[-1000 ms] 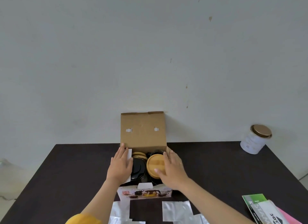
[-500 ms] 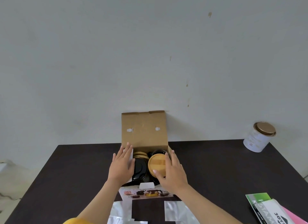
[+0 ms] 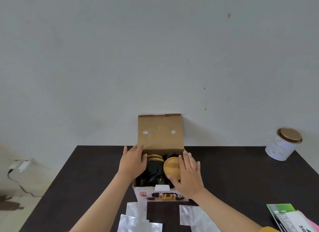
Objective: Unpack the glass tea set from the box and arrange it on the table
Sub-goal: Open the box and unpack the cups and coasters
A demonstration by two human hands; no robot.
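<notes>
Trailing across the floor at the far left, a dark cable (image 3: 20, 187) leads up to a white plug block (image 3: 22, 165) by the wall. The dark desk (image 3: 86, 188) fills the lower part of the view. On its near edge lie silvery foil pouches (image 3: 138, 219), flat and partly overlapping.

The left hand (image 3: 133, 161) lies flat over the left rim of the open cardboard box (image 3: 160, 133), fingers spread and pointing away, its grip wide and holding nothing. The box stands at the middle of the desk, its lid flap upright against the wall and a printed front flap (image 3: 162, 195) folded down onto the desk. The tea set is inside the box: a dark glossy piece (image 3: 154, 171) on the left, pale wooden rings (image 3: 155, 157) behind it, and a round bamboo lid (image 3: 172, 166) on the right.

The right hand (image 3: 189, 176) rests over the right side of the box, fingers loosely spread across the bamboo lid, thumb touching its near edge; the grip is wide, not closed on it.

Further right, more foil pouches (image 3: 191, 216) lie near the forearm. A white tin with a bronze lid (image 3: 283, 145) stands tilted by the wall, and green and white printed packets (image 3: 290, 218) sit at the near right corner.
</notes>
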